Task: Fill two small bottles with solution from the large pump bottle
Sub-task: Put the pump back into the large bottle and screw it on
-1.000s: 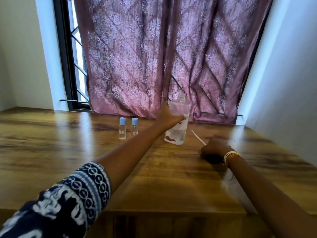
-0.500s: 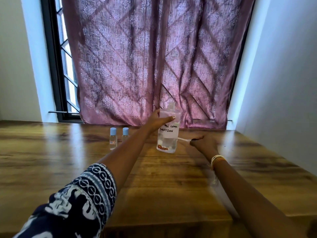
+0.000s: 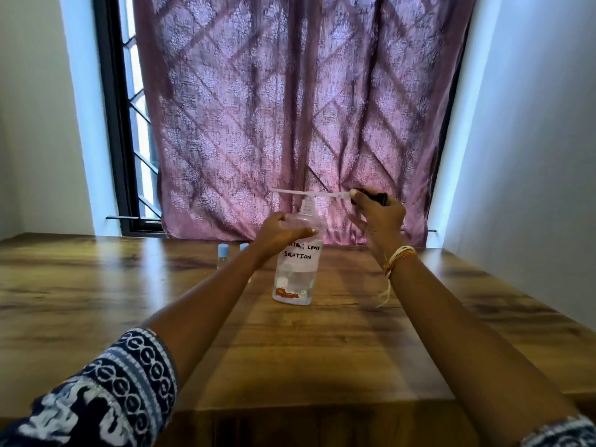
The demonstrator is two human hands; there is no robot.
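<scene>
A large clear bottle [image 3: 295, 279] with a handwritten "lens solution" label stands on the wooden table [image 3: 129, 301], part full of clear liquid. My left hand [image 3: 280, 232] grips its shoulder. My right hand [image 3: 377, 217] holds the black pump head [image 3: 374, 196] up above the bottle's open neck; its thin white dip tube [image 3: 290, 190] points sideways to the left. Two small bottles with pale blue caps stand behind my left forearm, one [image 3: 223, 254] in plain sight, the other [image 3: 244, 247] mostly hidden.
A purple patterned curtain [image 3: 290, 108] hangs behind the table's far edge, with a barred window [image 3: 129, 124] at its left. White walls close in on both sides. The table's near edge runs along the bottom of the view.
My right hand has lifted the pump from table level to above the bottle's neck. The large bottle, tilted and raised one second ago, now stands on the table nearer to me.
</scene>
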